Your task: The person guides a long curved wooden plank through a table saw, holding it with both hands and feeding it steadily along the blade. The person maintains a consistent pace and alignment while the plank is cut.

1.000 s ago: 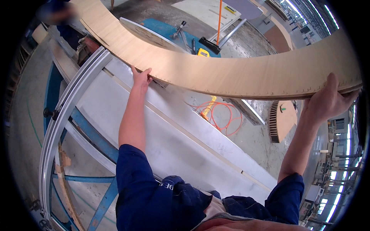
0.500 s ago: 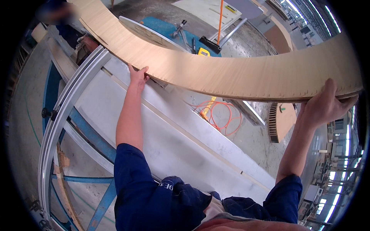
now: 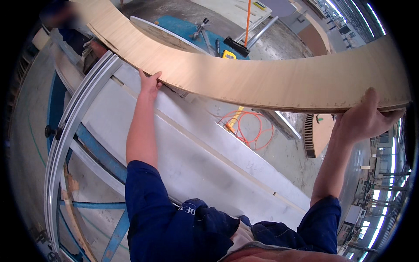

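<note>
A long wooden panel (image 3: pixel 244 81) with pale grain spans the upper part of the view, its shape bent by the lens. My left hand (image 3: pixel 150 83) grips its near edge at the left, thumb on top and the other fingers partly hidden below. At the far right my right hand (image 3: pixel 366 115) holds the same edge, thumb over the upper face and fingers underneath. Under the panel's left part lies the grey metal table (image 3: pixel 196 148) of a machine, with a narrow groove along it.
A metal rail (image 3: pixel 65 126) with a black knob (image 3: pixel 53 131) runs along the left. An orange cord (image 3: pixel 257 135) and a slatted wooden piece (image 3: pixel 318 133) lie on the floor beyond. A blue surface (image 3: pixel 183 28) carries tools. Another person (image 3: pixel 65 22) stands at the far left.
The panel has shifted slightly to the left in view, and my left hand has moved left with it. Both hands keep their hold.
</note>
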Motion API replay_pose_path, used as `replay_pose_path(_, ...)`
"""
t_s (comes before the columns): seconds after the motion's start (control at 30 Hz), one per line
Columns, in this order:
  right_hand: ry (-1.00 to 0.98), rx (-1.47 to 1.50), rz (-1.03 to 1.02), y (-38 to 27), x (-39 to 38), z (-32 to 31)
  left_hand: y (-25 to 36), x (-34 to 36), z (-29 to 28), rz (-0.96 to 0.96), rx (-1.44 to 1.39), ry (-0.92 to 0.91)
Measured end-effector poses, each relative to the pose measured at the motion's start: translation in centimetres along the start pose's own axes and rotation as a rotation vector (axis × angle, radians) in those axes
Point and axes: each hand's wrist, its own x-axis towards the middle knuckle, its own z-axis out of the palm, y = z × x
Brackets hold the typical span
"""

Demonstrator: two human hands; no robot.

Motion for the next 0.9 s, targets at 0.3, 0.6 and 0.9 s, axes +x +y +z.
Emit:
replay_pose_path(0.3,-0.022,0.062,0.005,0.1,-1.0,0.4,1.2,0.6,-0.5,-0.004,0.032,-0.030)
replay_pose_path(0.6,-0.028,0.111,-0.098,0.6,-1.2,1.0,1.6,1.4,-1.1,-0.021,0.038,-0.039)
replay_pose_path(0.9,0.021,0.149,-0.065,0.4,-1.7,1.2,1.5,1.3,-0.2,-0.022,0.076,0.072)
